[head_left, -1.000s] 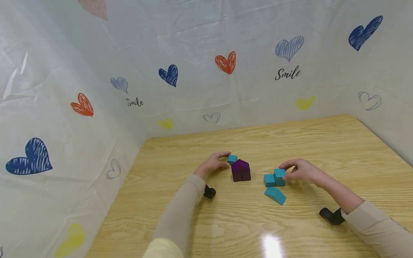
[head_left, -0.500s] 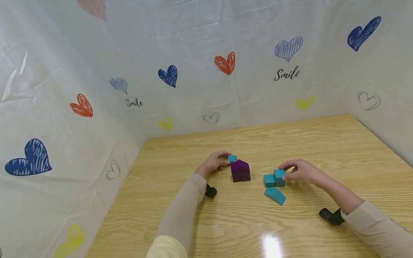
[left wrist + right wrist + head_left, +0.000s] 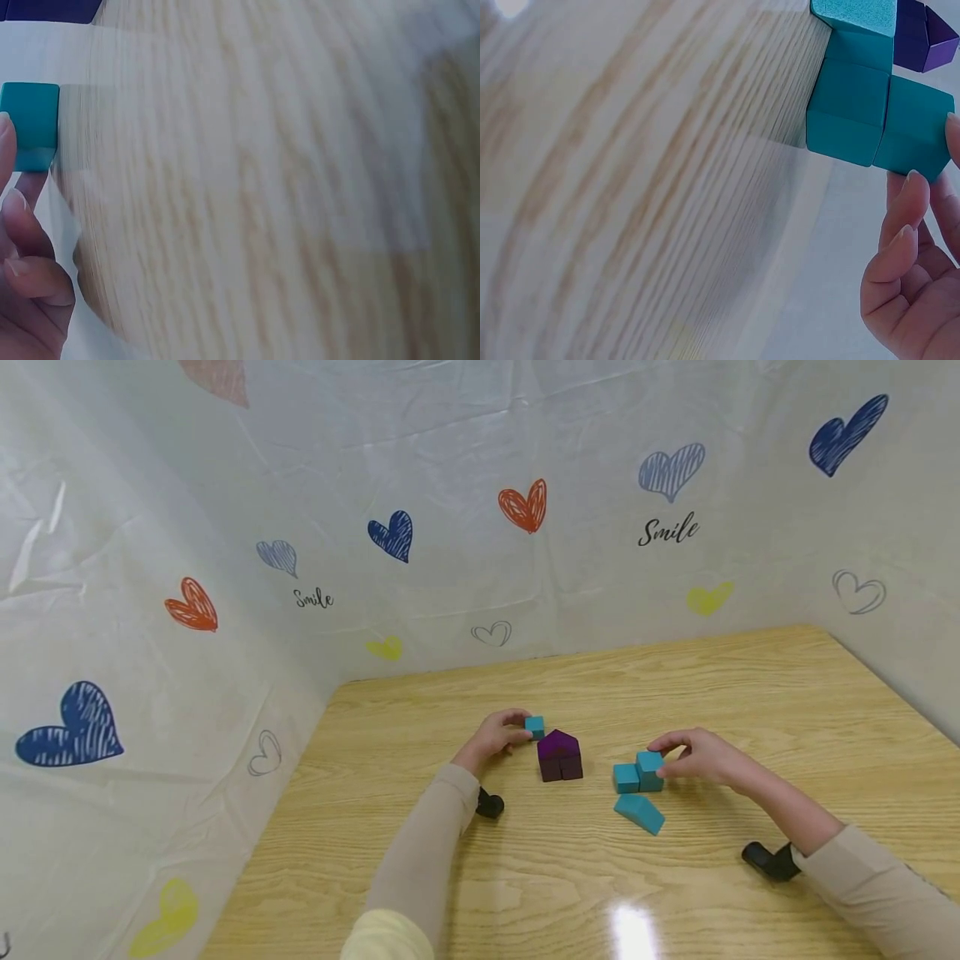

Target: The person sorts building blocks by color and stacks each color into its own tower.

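Note:
My left hand (image 3: 495, 735) pinches a small teal cube (image 3: 535, 727) between thumb and fingers, just behind and left of the purple blocks. In the left wrist view, fingertips lie against this cube (image 3: 31, 124). The purple blocks stand as a little house: a pointed roof block (image 3: 558, 744) over two dark cubes (image 3: 561, 768). My right hand (image 3: 699, 756) pinches the upper teal cube (image 3: 916, 124) of a two-high stack, its thumb and fingers at the sides. Beneath it is the lower teal cube (image 3: 846, 112). Another teal cube (image 3: 626, 779) stands directly left of the stack.
A teal block with slanted ends (image 3: 640, 815) lies in front of the teal cubes. Everything rests on a wood-grain table (image 3: 555, 868). A white sheet (image 3: 442, 593) printed with hearts hangs behind and to the left. Black wrist camera mounts (image 3: 771, 863) hang under both wrists.
My left hand has shifted slightly left and back with the teal cube, which now shows more clearly apart from the purple roof block. The right hand and its stack have stayed put.

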